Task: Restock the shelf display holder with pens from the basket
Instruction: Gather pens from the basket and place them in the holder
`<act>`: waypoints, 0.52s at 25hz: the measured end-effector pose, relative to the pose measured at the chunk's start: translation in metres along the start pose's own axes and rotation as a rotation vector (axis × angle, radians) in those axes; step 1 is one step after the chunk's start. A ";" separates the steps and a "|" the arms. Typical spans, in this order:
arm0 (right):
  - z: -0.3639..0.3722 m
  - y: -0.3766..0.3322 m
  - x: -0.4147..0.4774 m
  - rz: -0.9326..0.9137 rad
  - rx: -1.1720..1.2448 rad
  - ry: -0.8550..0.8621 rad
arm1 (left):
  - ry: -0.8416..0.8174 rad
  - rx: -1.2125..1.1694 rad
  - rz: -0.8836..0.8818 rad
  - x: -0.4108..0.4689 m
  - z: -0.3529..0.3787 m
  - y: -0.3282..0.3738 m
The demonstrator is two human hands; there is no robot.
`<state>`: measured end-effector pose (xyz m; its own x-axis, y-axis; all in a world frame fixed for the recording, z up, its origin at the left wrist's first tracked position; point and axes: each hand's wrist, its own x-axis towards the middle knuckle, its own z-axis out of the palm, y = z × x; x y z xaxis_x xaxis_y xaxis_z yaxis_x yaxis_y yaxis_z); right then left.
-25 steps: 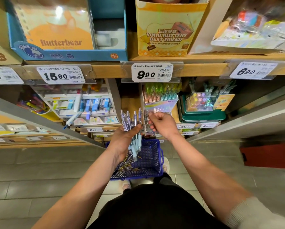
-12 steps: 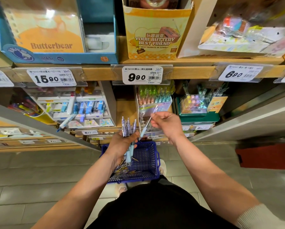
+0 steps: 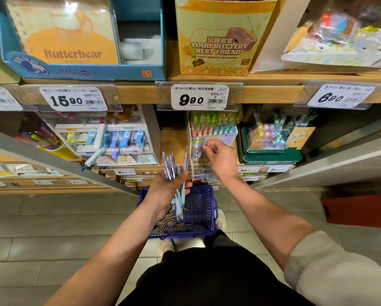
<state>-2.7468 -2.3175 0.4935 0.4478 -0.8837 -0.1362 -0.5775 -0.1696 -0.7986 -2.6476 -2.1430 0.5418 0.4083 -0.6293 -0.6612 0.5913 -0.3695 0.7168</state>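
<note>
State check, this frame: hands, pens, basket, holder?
left hand, grips bunch of pens
right hand, pinches single pen at display holder
basket, on floor, few loose pens inside
display holder, upper row filled; lower tier too blurred to tell

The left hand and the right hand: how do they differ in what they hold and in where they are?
The left hand grips a bundle of pens; the right hand pinches one pen. The left hand is over the blue basket; the right hand is higher, at the clear display holder. Both hands are bare and hold pens.
</note>
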 end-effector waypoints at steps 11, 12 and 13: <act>0.015 -0.001 0.001 0.063 -0.269 -0.140 | -0.009 -0.022 0.011 -0.003 -0.002 -0.001; 0.015 -0.004 0.001 0.064 -0.284 -0.138 | -0.007 -0.022 0.006 -0.003 -0.001 -0.001; 0.015 -0.006 0.001 0.061 -0.306 -0.142 | -0.005 -0.022 0.000 -0.002 0.000 -0.002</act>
<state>-2.7327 -2.3113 0.4896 0.4843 -0.8304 -0.2756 -0.7745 -0.2604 -0.5765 -2.6498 -2.1411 0.5417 0.4052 -0.6327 -0.6599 0.6061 -0.3545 0.7120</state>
